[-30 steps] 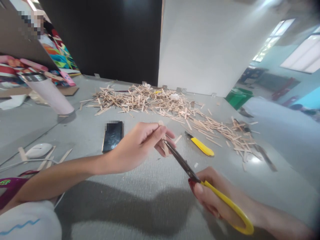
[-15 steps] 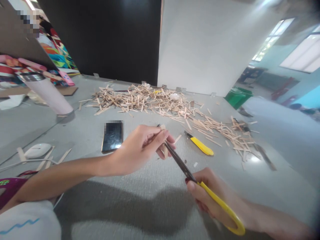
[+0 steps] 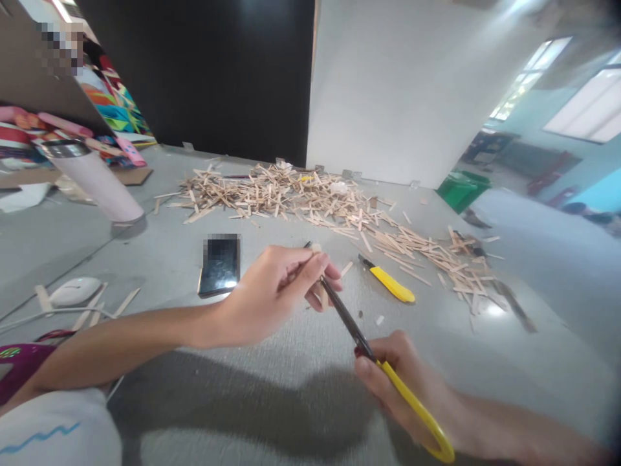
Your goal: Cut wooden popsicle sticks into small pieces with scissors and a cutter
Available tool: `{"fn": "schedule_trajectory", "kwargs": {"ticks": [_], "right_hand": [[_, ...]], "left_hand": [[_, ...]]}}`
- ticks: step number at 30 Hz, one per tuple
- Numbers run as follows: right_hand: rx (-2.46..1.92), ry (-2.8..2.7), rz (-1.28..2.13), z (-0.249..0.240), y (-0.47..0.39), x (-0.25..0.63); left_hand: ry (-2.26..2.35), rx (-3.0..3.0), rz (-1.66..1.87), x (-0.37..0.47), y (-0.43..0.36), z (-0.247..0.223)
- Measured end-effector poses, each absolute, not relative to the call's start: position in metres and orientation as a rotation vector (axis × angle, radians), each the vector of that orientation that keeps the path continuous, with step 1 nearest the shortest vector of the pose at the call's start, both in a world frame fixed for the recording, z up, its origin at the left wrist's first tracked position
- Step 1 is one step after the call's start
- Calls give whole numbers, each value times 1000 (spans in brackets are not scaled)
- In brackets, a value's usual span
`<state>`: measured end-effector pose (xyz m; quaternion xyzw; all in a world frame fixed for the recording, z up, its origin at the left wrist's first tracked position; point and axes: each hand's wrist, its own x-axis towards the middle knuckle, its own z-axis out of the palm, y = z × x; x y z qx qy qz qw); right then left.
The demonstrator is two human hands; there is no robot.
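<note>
Near the centre of the head view, my left hand point(image 3: 286, 285) pinches a small light wooden piece point(image 3: 324, 299), partly hidden by the fingers. At lower right my right hand point(image 3: 402, 382) is wrapped round the yellow handle of the scissors point(image 3: 347, 317). Their dark blades point up and left and reach in among my left fingers, against the wooden piece. How far the blades are apart is hidden. Beyond my hands lies a wide heap of thin wooden strips point(image 3: 262, 194).
A yellow cutter knife point(image 3: 392, 283) lies right of my left hand. Left of it are a phone point(image 3: 220, 265), a white mouse point(image 3: 75, 292) with a cable, and a pale tumbler point(image 3: 104, 188). Black and white panels point(image 3: 378, 90) stand behind the heap. A green bin point(image 3: 463, 189) is beyond.
My right hand and the scissors handle have shifted slightly left. My left hand stays nearly in place, with the wooden piece still in its fingers.
</note>
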<state>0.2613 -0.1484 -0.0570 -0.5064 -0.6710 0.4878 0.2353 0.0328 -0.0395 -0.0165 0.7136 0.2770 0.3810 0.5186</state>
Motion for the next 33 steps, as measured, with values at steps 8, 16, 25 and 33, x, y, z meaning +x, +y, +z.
{"fn": "schedule_trajectory", "kwargs": {"ticks": [8, 16, 25, 33], "right_hand": [[-1424, -1811, 1271, -59, -151, 264], [-1438, -1882, 1281, -72, -146, 271], [-1420, -1890, 1217, -71, -141, 265], [-1459, -1869, 1086, -61, -149, 261]], "left_hand": [[657, 1786, 927, 31, -38, -16], [664, 1735, 929, 32, -40, -17], [687, 1671, 899, 33, -38, -19], [686, 1764, 945, 33, -38, -20]]}}
